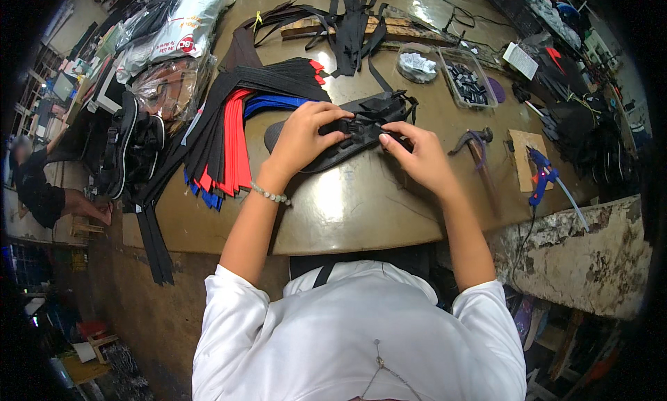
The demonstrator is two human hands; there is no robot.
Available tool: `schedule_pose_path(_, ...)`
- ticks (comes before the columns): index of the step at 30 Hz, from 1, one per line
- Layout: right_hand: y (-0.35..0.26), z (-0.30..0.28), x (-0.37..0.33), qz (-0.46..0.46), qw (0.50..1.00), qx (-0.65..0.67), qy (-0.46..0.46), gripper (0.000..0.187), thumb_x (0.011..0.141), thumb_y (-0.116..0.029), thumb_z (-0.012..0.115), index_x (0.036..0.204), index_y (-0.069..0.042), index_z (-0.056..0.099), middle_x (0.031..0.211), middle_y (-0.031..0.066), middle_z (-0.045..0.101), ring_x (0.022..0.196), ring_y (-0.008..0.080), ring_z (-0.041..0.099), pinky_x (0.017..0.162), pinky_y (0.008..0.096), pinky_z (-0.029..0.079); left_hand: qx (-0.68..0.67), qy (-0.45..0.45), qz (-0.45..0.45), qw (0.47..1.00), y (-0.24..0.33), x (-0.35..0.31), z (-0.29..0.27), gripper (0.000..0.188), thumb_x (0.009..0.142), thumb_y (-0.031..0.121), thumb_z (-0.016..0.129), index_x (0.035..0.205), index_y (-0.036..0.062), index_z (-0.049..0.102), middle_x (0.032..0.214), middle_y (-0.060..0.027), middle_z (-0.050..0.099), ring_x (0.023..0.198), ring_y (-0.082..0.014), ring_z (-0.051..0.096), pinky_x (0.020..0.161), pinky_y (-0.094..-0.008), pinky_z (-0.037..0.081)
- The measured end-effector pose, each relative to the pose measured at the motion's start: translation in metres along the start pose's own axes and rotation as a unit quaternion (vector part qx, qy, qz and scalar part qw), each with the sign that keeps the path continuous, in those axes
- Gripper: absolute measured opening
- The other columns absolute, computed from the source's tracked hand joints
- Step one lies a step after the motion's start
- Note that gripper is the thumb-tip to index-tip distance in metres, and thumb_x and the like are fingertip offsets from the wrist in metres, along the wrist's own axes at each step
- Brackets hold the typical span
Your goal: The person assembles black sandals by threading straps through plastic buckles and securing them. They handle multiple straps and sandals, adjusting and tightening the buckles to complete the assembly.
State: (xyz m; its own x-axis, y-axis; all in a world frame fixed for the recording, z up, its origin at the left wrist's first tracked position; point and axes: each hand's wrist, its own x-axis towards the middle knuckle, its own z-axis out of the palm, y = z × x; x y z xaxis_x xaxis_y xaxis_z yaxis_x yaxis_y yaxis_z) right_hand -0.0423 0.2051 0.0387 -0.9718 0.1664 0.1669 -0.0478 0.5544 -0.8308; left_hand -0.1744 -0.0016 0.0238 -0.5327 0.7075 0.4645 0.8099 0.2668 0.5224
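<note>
A black strappy sandal [332, 158] lies at a slant on the table in front of me, its loose straps bunched toward the far right end. My left hand [303, 134] reaches over it from the left, thumb and fingers closed at a black buckle [353, 127] on one strap. From the right, my right hand [422, 156] pinches a black strap [379, 128] between thumb and forefinger, close beside the buckle. The strap's exact path through the buckle is too small to make out.
Left of the sandal lie fanned bundles of black, red [238, 147] and blue straps. Finished sandals [125, 147] stand at the left edge. Beyond my right hand are a tub of black buckles [467, 85], a round container [415, 66], a hammer [479, 158] and a blue glue gun [542, 177].
</note>
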Motion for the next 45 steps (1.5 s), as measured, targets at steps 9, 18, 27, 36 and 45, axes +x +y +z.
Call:
schedule_pose_path(9, -0.005, -0.002, 0.02, 0.075, 0.987, 0.11, -0.092, 0.03, 0.093, -0.021, 0.067, 0.112, 0.003, 0.066, 0.087, 0.0054, 0.069, 0.071, 0.012, 0.064, 0.068, 0.0275, 0.052, -0.033, -0.02, -0.028, 0.999, -0.006, -0.006, 0.0, 0.036, 0.077, 0.016, 0.075, 0.112, 0.0118, 0.071, 0.113, -0.0059, 0.066, 0.107, -0.0278, 0.056, 0.096, -0.0385, 0.044)
schedule_pose_path(18, -0.005, -0.002, 0.023, 0.094, 0.983, 0.104, -0.118, 0.031, 0.092, -0.021, 0.069, 0.111, 0.003, 0.068, 0.085, 0.0058, 0.069, 0.065, 0.0114, 0.064, 0.062, 0.026, 0.052, -0.008, 0.016, 0.009, 1.0, -0.007, -0.011, 0.003, 0.029, 0.08, 0.024, 0.073, 0.107, 0.0129, 0.072, 0.106, -0.0013, 0.066, 0.099, -0.0251, 0.056, 0.091, -0.0374, 0.044)
schedule_pose_path(27, -0.016, -0.005, 0.034, 0.13, 0.973, 0.091, -0.167, 0.031, 0.093, -0.022, 0.069, 0.111, 0.003, 0.067, 0.084, 0.0035, 0.066, 0.064, 0.0086, 0.06, 0.057, 0.022, 0.05, -0.024, 0.017, 0.029, 0.999, -0.013, -0.013, 0.003, 0.032, 0.081, 0.021, 0.072, 0.111, 0.0117, 0.07, 0.108, -0.0058, 0.065, 0.1, -0.0282, 0.057, 0.092, -0.0392, 0.044)
schedule_pose_path(36, -0.015, -0.011, 0.053, 0.169, 0.959, 0.089, -0.211, 0.033, 0.097, -0.029, 0.062, 0.113, 0.0, 0.066, 0.078, 0.0029, 0.063, 0.057, 0.0087, 0.057, 0.054, 0.0217, 0.047, -0.015, 0.071, 0.034, 0.997, -0.011, -0.012, 0.009, 0.03, 0.081, 0.023, 0.074, 0.109, 0.0138, 0.07, 0.105, -0.0037, 0.066, 0.096, -0.0261, 0.058, 0.089, -0.0382, 0.046)
schedule_pose_path(45, -0.012, -0.011, 0.062, 0.212, 0.936, 0.192, -0.206, 0.027, 0.097, -0.03, 0.062, 0.106, -0.005, 0.067, 0.074, -0.0005, 0.062, 0.053, 0.0052, 0.055, 0.051, 0.0189, 0.044, 0.055, 0.184, 0.113, 0.975, -0.005, -0.011, 0.008, 0.022, 0.076, 0.016, 0.076, 0.098, 0.0133, 0.071, 0.105, -0.0041, 0.068, 0.096, -0.0253, 0.064, 0.082, -0.0379, 0.05)
